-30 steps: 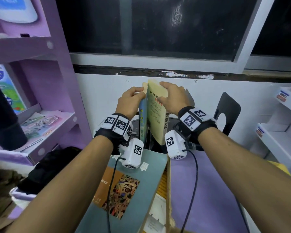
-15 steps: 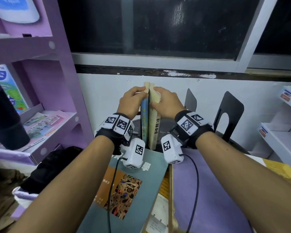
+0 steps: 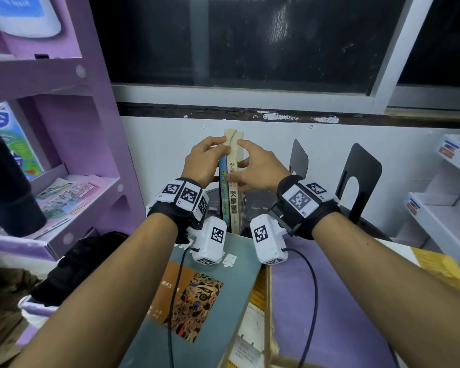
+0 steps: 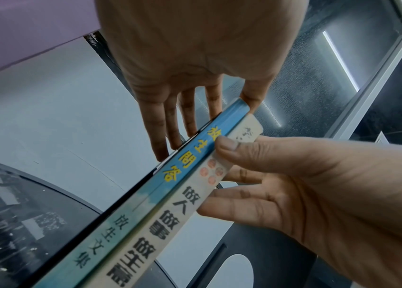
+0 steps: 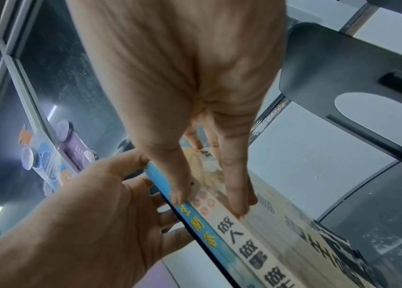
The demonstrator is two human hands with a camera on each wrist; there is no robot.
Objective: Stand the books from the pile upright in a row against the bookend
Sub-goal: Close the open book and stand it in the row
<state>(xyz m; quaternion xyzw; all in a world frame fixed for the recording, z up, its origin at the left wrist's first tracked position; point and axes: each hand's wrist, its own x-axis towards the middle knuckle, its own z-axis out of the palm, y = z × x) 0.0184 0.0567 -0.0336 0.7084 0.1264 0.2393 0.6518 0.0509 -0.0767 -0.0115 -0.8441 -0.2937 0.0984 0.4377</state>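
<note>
At the left of the frame stands a purple shelf unit (image 3: pixel 72 144) with printed leaflets (image 3: pixel 64 197) lying on its lower ledge; their text is too small to read. A dark cylindrical flask (image 3: pixel 8 187) sits at the far left edge.

Lower centre: a grey-green book (image 3: pixel 197 296) lies flat with its cover up, showing an abstract painting on an orange panel; the small print on it is not legible.

Centre, against the white wall: two books stand upright side by side, touching. The blue book (image 3: pixel 224 192) is on the left, with yellow spine characters, of which "放生" can be read. The cream book (image 3: pixel 234 200) is on the right; its spine reads "做人做事做主管" in black, with small red seals above.

The left hand (image 3: pixel 202 163) lies against the blue book's outer face, fingers straight and together, thumb at the top edge. The right hand (image 3: pixel 255 168) pinches the cream book near its top, thumb on the spine and fingers along the right cover.

Right of centre: two black metal bookends (image 3: pixel 361 179) stand on the table (image 3: pixel 329 301), apart from the books. White shelves (image 3: pixel 441 197) with small labels, unreadable, occupy the right edge.
</note>
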